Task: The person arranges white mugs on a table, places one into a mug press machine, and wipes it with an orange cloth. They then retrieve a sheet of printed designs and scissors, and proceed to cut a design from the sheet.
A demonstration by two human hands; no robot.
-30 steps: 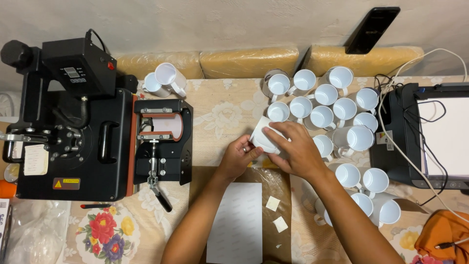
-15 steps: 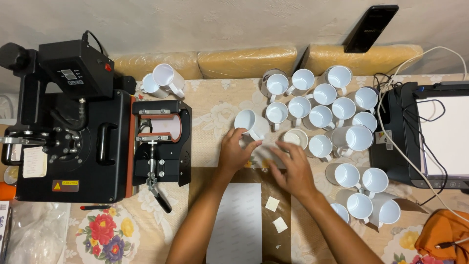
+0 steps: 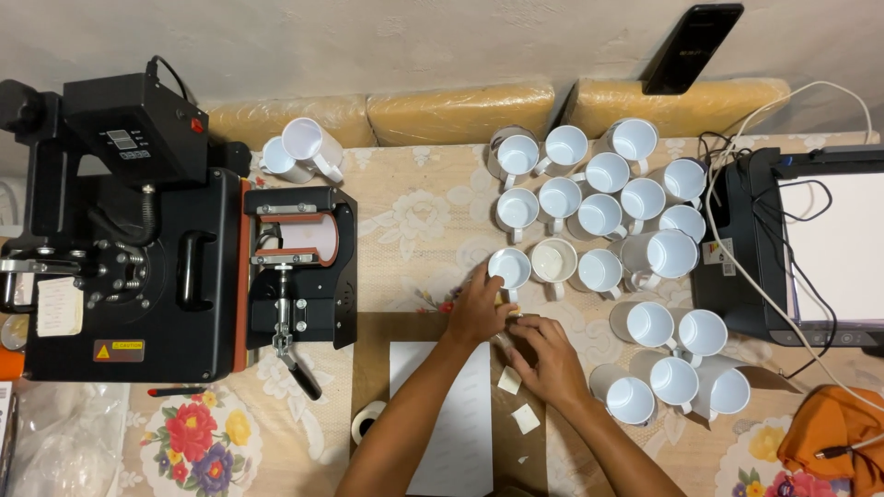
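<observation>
Floral cloth covers the table (image 3: pixel 414 212), seen from above, with a black heat press (image 3: pixel 120 267) at nine o'clock, its mug clamp (image 3: pixel 296 241) holding a pale sleeve, and a dark printer (image 3: pixel 792 248) at three o'clock. A cluster of white mugs (image 3: pixel 599 212) fills the twelve-to-four o'clock span. Near centre, the left hand (image 3: pixel 477 311) rests against a white mug (image 3: pixel 509 269) at its twelve o'clock, fingers curled about the mug's lower side and handle. The right hand (image 3: pixel 545 354), just at four o'clock of the left, is closed loosely over something small between the two hands; whether it pinches a scrap of tape or paper I cannot tell. A white sheet (image 3: pixel 451 414) lies on a brown mat (image 3: pixel 373 368) at six o'clock, with small pale squares (image 3: pixel 509 380) beside it and a tape roll (image 3: pixel 368 421) at seven o'clock. The mugs stand very close together, so a careless sweep of either wrist could likely knock one into its neighbours, and the loose squares might stick to a sleeve or forearm. Both thumbs, whatever lies under the right palm, and the mug's near side are hidden; the printer and an orange cloth (image 3: pixel 829 442) are cut off at the edge.
</observation>
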